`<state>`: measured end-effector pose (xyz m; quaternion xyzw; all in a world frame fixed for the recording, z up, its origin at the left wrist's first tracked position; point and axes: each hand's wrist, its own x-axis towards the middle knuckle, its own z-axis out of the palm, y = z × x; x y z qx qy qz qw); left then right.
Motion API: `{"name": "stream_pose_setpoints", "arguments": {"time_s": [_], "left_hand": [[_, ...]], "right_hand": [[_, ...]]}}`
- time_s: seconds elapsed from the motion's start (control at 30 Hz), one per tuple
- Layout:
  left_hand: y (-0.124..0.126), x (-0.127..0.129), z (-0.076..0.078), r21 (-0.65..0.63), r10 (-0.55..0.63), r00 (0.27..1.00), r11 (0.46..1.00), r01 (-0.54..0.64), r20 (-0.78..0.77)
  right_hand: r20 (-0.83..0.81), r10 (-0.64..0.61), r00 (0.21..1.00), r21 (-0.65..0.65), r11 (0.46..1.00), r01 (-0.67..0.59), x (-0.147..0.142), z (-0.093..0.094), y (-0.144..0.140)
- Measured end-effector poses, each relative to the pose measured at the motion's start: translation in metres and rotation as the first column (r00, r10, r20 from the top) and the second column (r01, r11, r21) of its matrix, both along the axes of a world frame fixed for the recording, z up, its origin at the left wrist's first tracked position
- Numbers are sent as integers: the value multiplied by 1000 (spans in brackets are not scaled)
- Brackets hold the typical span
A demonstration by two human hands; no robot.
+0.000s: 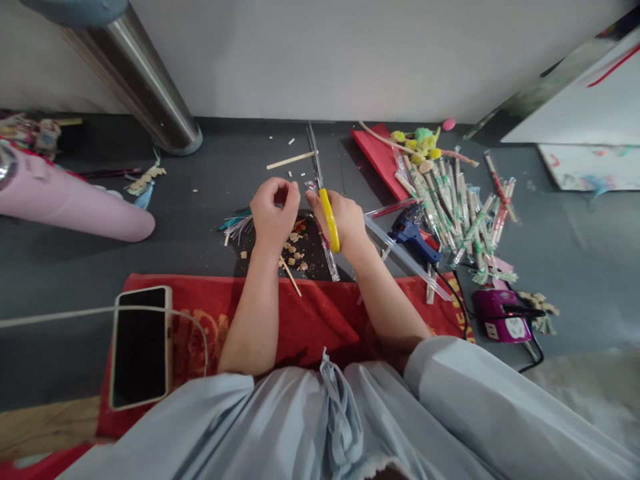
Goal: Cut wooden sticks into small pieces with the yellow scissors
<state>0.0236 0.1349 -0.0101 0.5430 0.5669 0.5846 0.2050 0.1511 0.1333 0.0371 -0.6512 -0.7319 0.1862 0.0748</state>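
The person sits on the dark grey floor (pixel 210 200), with both hands close together in front of the knees. The right hand (pixel 345 223) is closed around the yellow plastic handle of a pair of scissors (pixel 327 213), whose thin metal blades point away toward the white wall. The left hand (pixel 273 213) is curled, with the fingertips pinched together on something very small just beside the blades; what it is I cannot tell, probably a short piece of stick.

Below the hands there is a scatter of small pale wooden bits (pixel 295 253) on a dark patch, and one thin wooden stick (pixel 290 275) lies at the edge of the red printed cloth (pixel 310 320). So some cutting seems done already: I judge that many short pieces are made. A longer pale stick (pixel 290 160) lies uncut farther away.

On the right is a big heap of chopsticks in green-printed paper sleeves (pixel 450 207), most of them not opened, so in my judgement much material is left. A blue glue gun (pixel 415 237) lies near it, away from both hands, beside clear glue sticks (pixel 400 250). A phone in a pale case (pixel 140 347) rests on the cloth at the left.
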Motion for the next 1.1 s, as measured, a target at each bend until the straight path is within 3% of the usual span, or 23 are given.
{"name": "stream_pose_setpoints", "arguments": {"time_s": [0.27, 0.5, 0.87, 1.1], "left_hand": [[1, 1, -4, -81, -286, 950, 951, 297, 130], [0, 5, -5, -143, -528, 822, 816, 561, 213], [-6, 1, -1, -162, -667, 687, 673, 721, 287], [-6, 0, 2, -182, -707, 674, 649, 738, 213]], "right_hand": [[-7, 91, 996, -11, 996, -92, -5, -4, -2], [15, 95, 995, 5, 995, -95, -3, -6, -3], [19, 18, 1000, -38, 999, -18, -13, -1, -3], [41, 27, 999, -23, 999, -26, -14, -5, -3]]}}
